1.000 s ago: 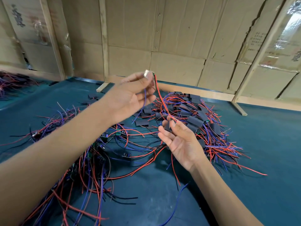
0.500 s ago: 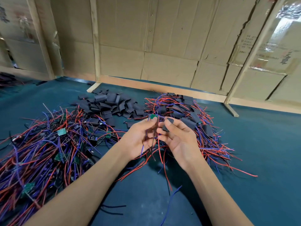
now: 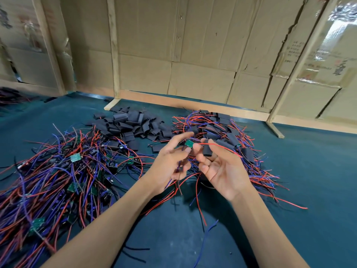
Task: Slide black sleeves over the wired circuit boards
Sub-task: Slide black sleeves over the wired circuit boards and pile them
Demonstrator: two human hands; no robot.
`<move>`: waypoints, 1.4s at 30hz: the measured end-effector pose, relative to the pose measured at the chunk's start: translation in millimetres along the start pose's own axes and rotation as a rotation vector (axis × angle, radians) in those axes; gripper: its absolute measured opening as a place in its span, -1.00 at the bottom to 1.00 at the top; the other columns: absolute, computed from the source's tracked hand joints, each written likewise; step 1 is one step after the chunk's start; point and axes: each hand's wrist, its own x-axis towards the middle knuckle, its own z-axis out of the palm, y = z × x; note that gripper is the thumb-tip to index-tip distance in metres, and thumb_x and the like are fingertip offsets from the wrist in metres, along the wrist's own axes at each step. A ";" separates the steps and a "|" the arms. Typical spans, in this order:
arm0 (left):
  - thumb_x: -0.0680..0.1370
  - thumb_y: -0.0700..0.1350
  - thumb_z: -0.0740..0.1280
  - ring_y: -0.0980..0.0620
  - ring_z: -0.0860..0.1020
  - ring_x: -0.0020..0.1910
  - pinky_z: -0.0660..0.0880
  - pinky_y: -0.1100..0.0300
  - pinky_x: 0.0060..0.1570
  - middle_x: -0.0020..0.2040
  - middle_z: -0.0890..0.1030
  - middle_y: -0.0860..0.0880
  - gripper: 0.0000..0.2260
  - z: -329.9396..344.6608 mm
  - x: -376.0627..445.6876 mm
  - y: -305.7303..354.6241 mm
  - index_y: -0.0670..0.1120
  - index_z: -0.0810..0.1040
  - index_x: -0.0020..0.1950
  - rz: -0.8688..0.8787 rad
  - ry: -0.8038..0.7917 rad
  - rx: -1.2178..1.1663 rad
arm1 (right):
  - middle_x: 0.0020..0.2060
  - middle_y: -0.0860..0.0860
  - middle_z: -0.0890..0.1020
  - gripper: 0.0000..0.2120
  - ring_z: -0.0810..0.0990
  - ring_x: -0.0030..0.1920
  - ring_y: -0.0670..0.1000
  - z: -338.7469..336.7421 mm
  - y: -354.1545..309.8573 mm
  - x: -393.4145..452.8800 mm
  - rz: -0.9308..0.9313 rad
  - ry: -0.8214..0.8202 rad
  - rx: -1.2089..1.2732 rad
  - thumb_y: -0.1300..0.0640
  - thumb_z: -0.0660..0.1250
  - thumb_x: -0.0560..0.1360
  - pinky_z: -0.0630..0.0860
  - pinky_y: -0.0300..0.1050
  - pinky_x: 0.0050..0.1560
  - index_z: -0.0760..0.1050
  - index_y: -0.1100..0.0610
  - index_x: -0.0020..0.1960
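Above the dark green table, the left hand pinches a small green circuit board between thumb and forefinger, its red and blue wires hanging below. The right hand, palm up, holds a short black sleeve with curled fingers, just beside the board. A heap of loose black sleeves lies behind, near the cardboard wall.

A dark teal table is carrying three heaps. A tangle of red, blue and purple wired circuit boards is sprawling across its left side. A pile of loose black sleeves is lying toward the back, just beside it. A heap of sleeved boards is resting to the right, its wires trailing outward. A few stray wires are lying near the front.
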 end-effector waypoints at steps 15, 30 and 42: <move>0.56 -0.13 0.40 0.04 0.64 -0.05 0.59 0.00 -0.02 -0.01 0.67 0.13 -0.83 2.3 -3.8 -8.4 0.07 0.63 0.12 0.377 0.082 0.678 | -0.22 0.10 0.64 -0.76 0.55 -0.35 0.01 -11.0 0.3 7.7 -0.098 0.030 -0.093 0.09 0.51 0.37 0.46 -0.21 -0.40 0.66 0.14 0.01; 0.56 -0.14 0.40 0.11 0.64 -0.10 0.56 0.17 0.00 -0.09 0.68 0.18 -0.90 3.1 -7.7 -5.9 0.01 0.66 0.05 0.496 0.162 0.829 | -0.55 0.05 0.27 -0.84 0.23 -0.54 0.01 -3.2 13.1 5.0 -0.501 0.055 -0.584 0.07 0.37 0.59 0.35 -0.18 -0.50 0.69 0.12 -0.03; 0.43 -0.41 0.30 0.11 0.64 -0.04 0.53 0.26 0.06 -0.07 0.69 0.10 -0.66 1.2 -10.9 -7.3 -0.09 0.59 0.11 0.489 0.010 0.870 | -0.46 0.02 0.42 -0.70 0.26 -0.52 -0.05 -4.0 -5.0 1.7 -0.390 0.100 -0.282 0.01 0.31 0.58 0.17 -0.24 -0.55 0.64 0.21 -0.16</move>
